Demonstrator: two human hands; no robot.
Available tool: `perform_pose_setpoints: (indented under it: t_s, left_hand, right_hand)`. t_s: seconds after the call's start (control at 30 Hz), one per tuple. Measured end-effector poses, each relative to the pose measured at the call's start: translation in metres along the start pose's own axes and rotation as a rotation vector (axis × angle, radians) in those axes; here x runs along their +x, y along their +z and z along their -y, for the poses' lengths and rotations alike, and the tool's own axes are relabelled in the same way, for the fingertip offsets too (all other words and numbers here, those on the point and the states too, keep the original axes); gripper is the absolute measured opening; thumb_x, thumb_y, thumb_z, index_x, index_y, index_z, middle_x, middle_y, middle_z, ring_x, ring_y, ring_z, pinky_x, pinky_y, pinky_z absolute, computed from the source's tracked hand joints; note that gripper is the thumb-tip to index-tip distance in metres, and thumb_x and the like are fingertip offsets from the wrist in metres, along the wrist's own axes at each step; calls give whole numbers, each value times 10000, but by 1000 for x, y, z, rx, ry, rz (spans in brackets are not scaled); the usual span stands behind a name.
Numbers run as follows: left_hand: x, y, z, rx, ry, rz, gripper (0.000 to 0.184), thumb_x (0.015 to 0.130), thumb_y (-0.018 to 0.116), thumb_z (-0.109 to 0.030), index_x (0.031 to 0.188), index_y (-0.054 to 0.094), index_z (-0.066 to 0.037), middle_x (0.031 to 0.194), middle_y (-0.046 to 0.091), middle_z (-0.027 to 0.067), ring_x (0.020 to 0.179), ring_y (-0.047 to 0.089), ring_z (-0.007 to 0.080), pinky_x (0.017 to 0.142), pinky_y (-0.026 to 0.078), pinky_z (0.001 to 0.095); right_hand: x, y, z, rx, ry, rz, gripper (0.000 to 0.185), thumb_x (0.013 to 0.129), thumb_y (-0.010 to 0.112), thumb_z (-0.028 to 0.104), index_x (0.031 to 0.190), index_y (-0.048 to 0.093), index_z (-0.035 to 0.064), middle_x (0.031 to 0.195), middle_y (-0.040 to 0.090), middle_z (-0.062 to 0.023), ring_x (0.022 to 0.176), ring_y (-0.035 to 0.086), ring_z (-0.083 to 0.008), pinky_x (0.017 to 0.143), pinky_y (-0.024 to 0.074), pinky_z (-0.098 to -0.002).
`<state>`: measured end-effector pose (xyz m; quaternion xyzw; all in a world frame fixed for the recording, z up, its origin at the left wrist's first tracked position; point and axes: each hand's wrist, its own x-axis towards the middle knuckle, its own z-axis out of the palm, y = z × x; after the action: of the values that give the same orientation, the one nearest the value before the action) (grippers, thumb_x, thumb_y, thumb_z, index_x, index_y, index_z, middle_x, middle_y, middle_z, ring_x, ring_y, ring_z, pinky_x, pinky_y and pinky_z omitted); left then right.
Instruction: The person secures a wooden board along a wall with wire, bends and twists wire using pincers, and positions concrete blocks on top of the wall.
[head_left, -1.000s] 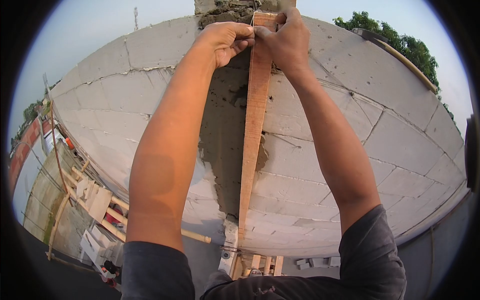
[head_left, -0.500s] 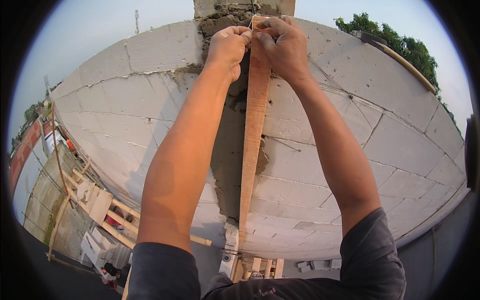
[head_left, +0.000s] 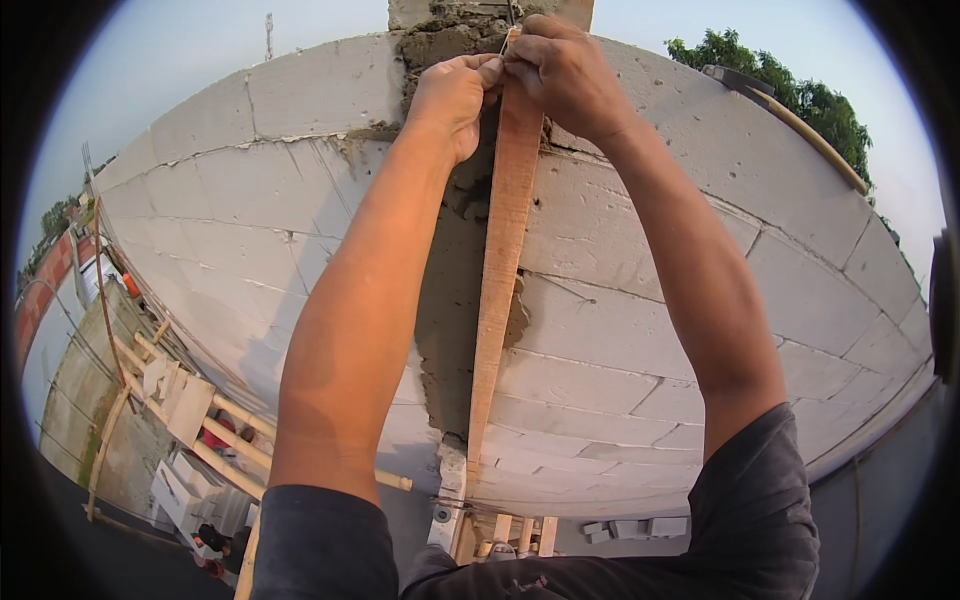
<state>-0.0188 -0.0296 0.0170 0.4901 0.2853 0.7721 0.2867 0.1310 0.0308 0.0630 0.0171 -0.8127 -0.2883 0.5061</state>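
just beside wooden board [head_left: 510,200], grey mortar [head_left: 447,290]

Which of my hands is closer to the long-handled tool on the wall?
Your right hand: it's on the board, left of the tool. Your left hand is farther left, at the board's edge.

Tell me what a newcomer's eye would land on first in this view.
Probably the long wooden board, running down the middle against the pale block wall, with a dark mortar strip along its left side. Next, the left hand and right hand, fingertips close together near the board's top; what they pinch is too small to tell. Then the long-handled tool atop the wall, upper right.
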Motion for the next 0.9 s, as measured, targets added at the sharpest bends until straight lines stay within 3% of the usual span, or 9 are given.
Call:
perform_pose_setpoints:
  t_s: [0.13,0.2,0.23,0.3,0.33,0.4,0.57,0.67,0.9]
  left_hand:
    - [-1,1,2,-26,10,-1,149,1009,667,-134,1081,705,-9,1002,720,49,905,613,140,877,484,304]
    - [-2,3,4,-21,23,-17,146,1001,683,-145,1062,716,-16,985,726,41,896,615,134,862,481,303]
    - [-2,4,4,-6,38,-27,148,989,704,-156,1049,725,-23,970,730,34,878,614,128,852,477,302]
    - [-5,9,2,9,55,-37,151,976,724,-167,1036,733,-29,954,734,27,860,613,122,841,472,300]
    - [-8,12,2,32,71,-77,152,968,735,-165,1034,737,-28,946,735,23,835,608,117,828,473,298]
    - [-11,15,1,54,87,-119,155,959,746,-163,1033,741,-27,938,736,20,810,603,113,815,473,295]
    - [-14,21,-1,333,209,-203,199,950,729,-109,1088,736,33,903,727,51,811,626,104,765,503,282]
    - [-19,24,0,444,253,-244,238,931,736,-103,1116,733,47,909,726,66,816,640,117,760,517,281]
    - [-26,32,11,605,388,-315,276,874,790,-143,1069,703,32,878,716,63,781,652,144,740,527,308]
  right_hand:
    - [4,3,0,35,-68,-111,146,914,715,123,946,723,-19,854,626,-88,843,650,-268,760,528,-417]
    - [12,0,-2,197,-76,-117,163,925,639,57,790,625,-33,760,633,-137,723,608,-209,671,487,-378]
    - [13,-2,-2,197,-75,-115,163,925,639,57,790,625,-33,760,633,-137,723,608,-209,671,487,-378]
    - [19,-8,2,252,129,-89,111,902,603,38,815,604,-31,815,608,-189,788,610,-255,733,485,-404]
    - [26,-14,0,251,127,-89,111,902,603,38,815,604,-31,815,608,-189,788,610,-255,733,485,-404]
    - [41,-23,-10,394,322,-53,107,896,580,41,830,597,-41,793,613,-199,765,611,-265,714,485,-415]
    - [58,-15,-28,309,299,-67,96,871,571,31,830,595,-52,731,602,-213,727,616,-276,692,488,-424]
    - [62,3,-49,196,218,-223,92,863,583,36,830,606,-47,718,597,-209,727,631,-283,680,492,-425]
    - [64,11,-36,383,392,-306,59,850,575,12,835,606,-36,731,610,-223,718,630,-334,681,492,-433]
